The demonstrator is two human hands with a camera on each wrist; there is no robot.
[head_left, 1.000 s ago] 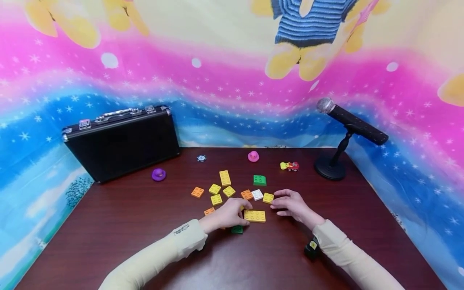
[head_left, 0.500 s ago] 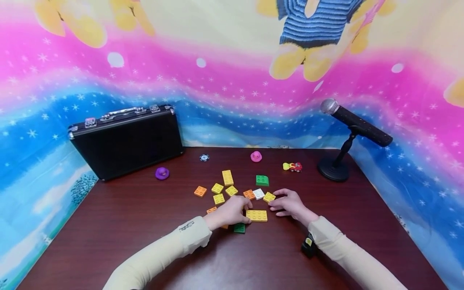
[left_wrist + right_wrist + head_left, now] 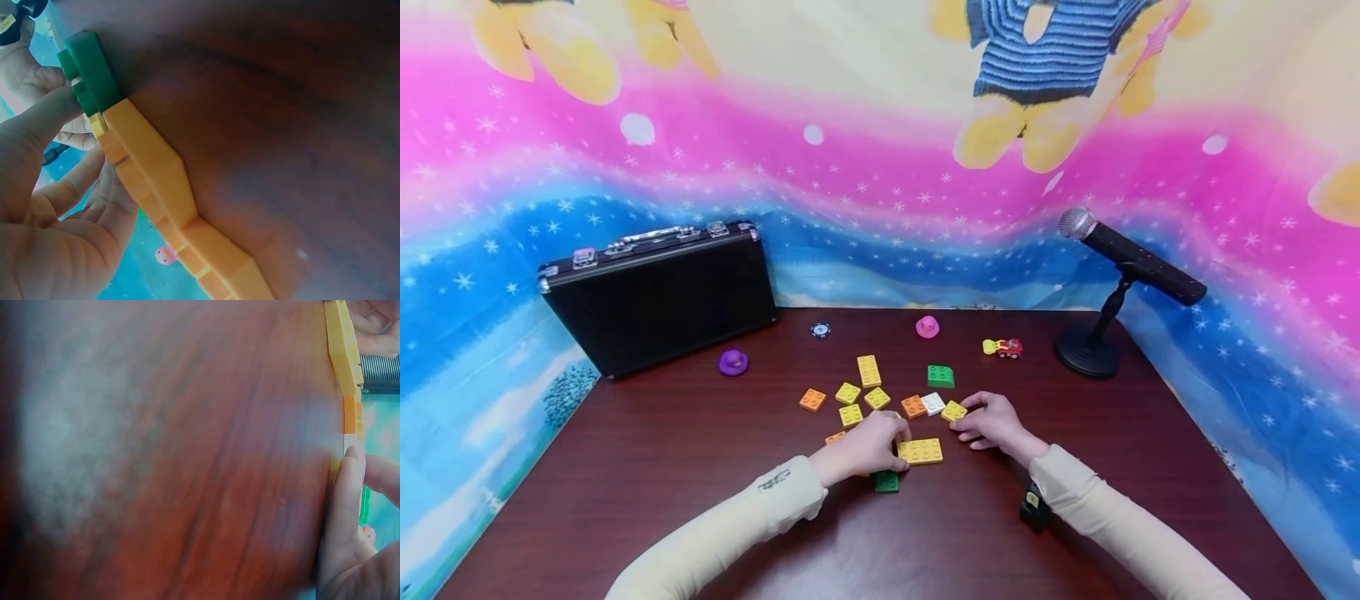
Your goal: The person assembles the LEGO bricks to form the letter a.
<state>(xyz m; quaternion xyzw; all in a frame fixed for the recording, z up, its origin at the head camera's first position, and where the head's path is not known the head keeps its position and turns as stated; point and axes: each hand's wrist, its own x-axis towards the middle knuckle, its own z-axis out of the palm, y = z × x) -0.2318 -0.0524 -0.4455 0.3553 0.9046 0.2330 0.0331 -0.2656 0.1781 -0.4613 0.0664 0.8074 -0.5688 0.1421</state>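
The long yellow brick (image 3: 920, 451) lies just below the centre of the head view on a dark red-brown surface (image 3: 917, 550), immediately right of the fingertips of a person's left hand (image 3: 867, 443). Its long axis runs side to side across the frame, so a short end faces that hand, a relation on which the coming move seems to turn. The right hand (image 3: 996, 423), up and to the right, is the farther of the two from it and pinches the small yellow brick (image 3: 953, 411) between thumb and finger; that brick sits cornerwise at the hand's left, just beside the white brick (image 3: 933, 404).

The left hand arches with thumb and fingers moderately apart, but whether it grips anything, or touches the long brick's end, cannot be told, as the hand hides the space beneath. A dark green brick (image 3: 886, 482) shows below its thumb, and an orange brick (image 3: 835, 437) is partly covered at the wrist. The left-wrist view, low and edge-on, overlaps bricks into one row; the right-wrist view is largely blurred surface, its bricks crowded against the right edge and the small yellow one mostly hidden behind the thumb
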